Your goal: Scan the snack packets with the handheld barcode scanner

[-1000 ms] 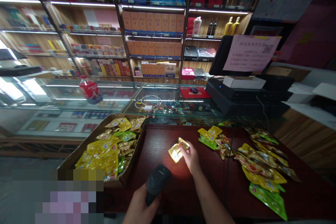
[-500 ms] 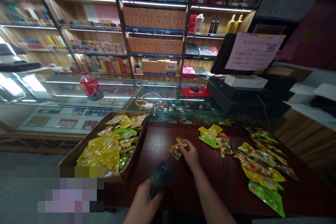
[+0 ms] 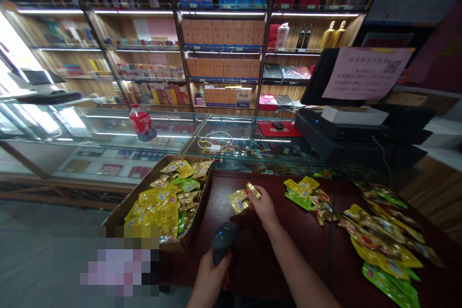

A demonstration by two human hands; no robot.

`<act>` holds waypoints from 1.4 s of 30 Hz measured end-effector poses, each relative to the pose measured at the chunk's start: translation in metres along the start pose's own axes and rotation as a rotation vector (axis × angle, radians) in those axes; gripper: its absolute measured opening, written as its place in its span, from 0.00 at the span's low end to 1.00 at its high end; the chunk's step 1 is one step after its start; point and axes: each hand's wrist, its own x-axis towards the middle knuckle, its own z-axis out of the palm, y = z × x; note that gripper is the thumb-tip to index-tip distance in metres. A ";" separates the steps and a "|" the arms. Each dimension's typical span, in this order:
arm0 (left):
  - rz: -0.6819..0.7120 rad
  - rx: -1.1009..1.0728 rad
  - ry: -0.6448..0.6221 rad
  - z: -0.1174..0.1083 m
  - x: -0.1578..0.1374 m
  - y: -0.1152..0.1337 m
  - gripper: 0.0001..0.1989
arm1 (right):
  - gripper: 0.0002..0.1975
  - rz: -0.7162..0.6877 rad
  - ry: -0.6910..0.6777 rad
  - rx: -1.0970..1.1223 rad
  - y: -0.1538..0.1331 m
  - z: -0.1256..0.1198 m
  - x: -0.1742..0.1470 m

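Observation:
My left hand (image 3: 212, 269) is wrapped round the handle of a dark barcode scanner (image 3: 225, 237), which shows a small blue light. In front of the scanner, my right hand (image 3: 262, 204) pinches gold snack packets (image 3: 239, 200) above the dark red tabletop (image 3: 224, 187). How many packets it holds I cannot tell. To the left stands a cardboard box (image 3: 186, 242) filled with yellow, gold and green snack packets (image 3: 159, 207). Right of my right hand lies a small group of packets (image 3: 303, 190), and farther right a bigger spread pile (image 3: 382, 236).
Behind the table runs a glass display counter (image 3: 173, 127) with a red-labelled bottle (image 3: 142, 124), a white cable (image 3: 216, 142) and a mouse (image 3: 277, 125) on a red mat. A monitor with a pink paper sign (image 3: 366, 74) stands at the right. Stocked shelves line the back.
The gold packets in my right hand have been lifted and tilted, and they now catch more light. A blue light has come on at the scanner. The whole view has shifted slightly.

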 end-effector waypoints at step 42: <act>0.022 0.021 0.001 0.000 -0.007 0.014 0.29 | 0.23 -0.058 0.121 -0.269 0.002 -0.090 0.024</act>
